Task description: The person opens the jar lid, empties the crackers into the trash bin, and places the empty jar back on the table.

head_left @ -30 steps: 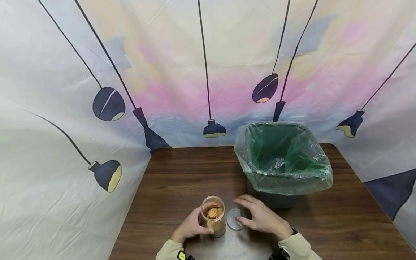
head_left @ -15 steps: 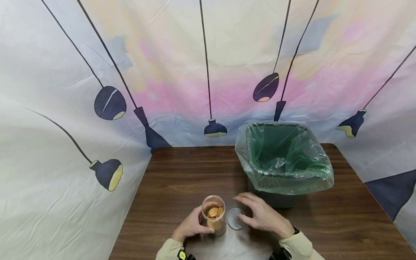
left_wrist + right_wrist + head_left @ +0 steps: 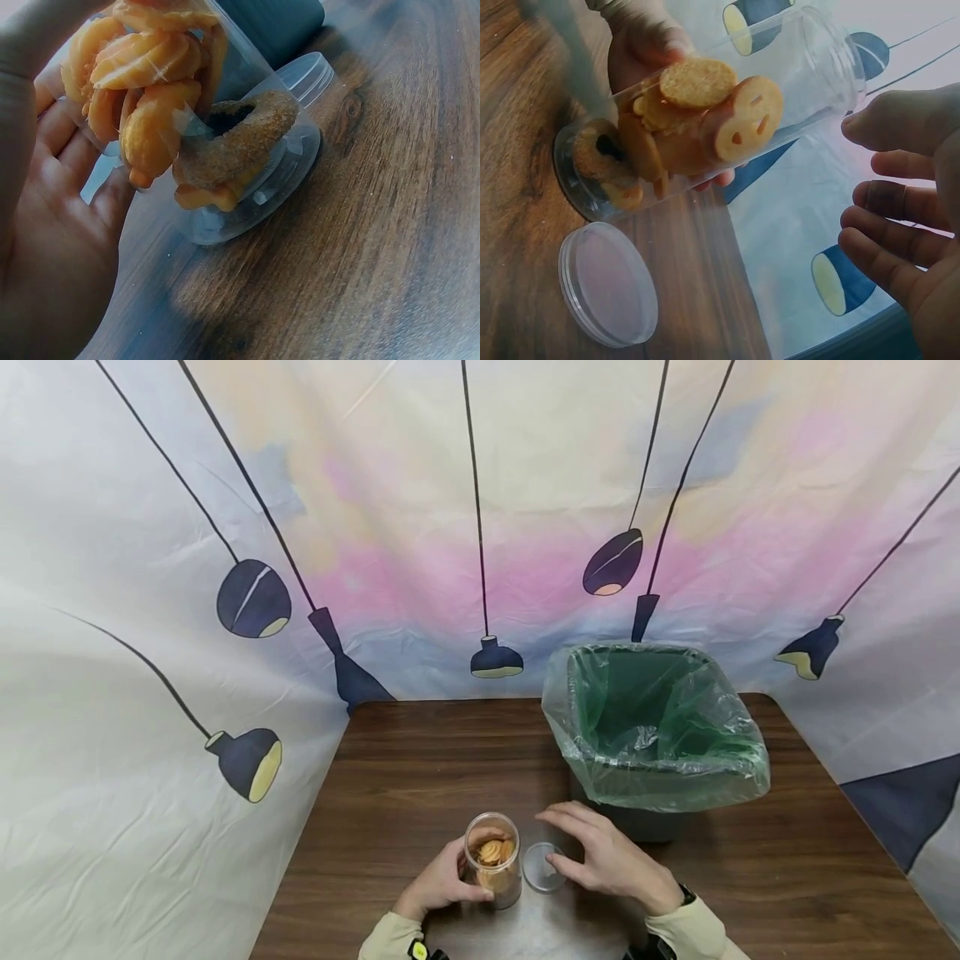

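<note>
At lower centre of my head view, the jar [image 3: 492, 858] stands on the table [image 3: 420, 777], cookies [image 3: 492, 852] inside it. My left hand [image 3: 437, 885] lies at its left; the lid [image 3: 542, 867] lies flat just right of it, under my right hand [image 3: 611, 862]. The lined bin [image 3: 652, 731] stands right of centre, behind the right hand, before the backdrop [image 3: 375, 527].

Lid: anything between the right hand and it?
Nothing visible. The lid lies flat on the table beside the jar; the right hand hovers just over it, fingers spread.
</note>
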A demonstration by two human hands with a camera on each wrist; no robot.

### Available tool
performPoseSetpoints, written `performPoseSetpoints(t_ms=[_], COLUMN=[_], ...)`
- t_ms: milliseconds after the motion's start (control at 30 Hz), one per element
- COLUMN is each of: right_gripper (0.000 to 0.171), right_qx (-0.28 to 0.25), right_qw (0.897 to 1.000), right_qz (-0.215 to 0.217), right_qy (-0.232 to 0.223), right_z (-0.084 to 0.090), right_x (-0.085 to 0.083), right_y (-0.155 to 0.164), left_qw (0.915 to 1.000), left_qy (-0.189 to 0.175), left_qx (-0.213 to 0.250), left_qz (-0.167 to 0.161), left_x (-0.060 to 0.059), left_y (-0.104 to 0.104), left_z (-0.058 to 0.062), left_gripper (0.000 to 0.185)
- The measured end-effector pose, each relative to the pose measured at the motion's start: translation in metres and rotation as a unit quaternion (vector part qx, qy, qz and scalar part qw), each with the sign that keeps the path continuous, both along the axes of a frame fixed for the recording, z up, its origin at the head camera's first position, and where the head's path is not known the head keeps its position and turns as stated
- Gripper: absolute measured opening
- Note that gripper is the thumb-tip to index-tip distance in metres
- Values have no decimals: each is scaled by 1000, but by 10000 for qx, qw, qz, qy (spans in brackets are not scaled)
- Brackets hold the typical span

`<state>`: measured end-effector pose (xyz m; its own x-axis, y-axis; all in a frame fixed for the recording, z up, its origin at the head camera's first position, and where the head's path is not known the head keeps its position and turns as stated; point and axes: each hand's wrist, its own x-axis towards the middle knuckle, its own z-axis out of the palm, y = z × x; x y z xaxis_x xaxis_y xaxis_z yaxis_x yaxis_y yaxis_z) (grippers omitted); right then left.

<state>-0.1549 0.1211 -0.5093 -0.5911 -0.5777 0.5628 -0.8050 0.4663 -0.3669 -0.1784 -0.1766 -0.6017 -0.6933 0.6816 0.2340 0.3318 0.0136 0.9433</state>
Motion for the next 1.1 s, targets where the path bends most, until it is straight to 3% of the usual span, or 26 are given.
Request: performPoseSetpoints(t_ms=[233, 833, 933, 1100], right_gripper=[43, 40, 38, 36], right_qx=[-91, -654, -659, -636], right_qw=[9999, 9957, 9957, 9963], right_qz=[67, 474, 476, 479], right_qy=[-6, 456, 437, 330], right_z=[11, 29, 32, 35], right_x=[2, -2, -1, 0], right_y=[1, 1, 1, 1], left_qw=[9995, 9995, 9994, 9994], left_qy=[217, 243, 318, 309], left_qx=[188, 135, 132, 146], left_qz=[-110, -113, -87, -68], left_x=[0, 0, 2, 2], left_y=[0, 1, 2, 3], left_z=[-4, -1, 6, 5], left_gripper=[77, 77, 77, 77])
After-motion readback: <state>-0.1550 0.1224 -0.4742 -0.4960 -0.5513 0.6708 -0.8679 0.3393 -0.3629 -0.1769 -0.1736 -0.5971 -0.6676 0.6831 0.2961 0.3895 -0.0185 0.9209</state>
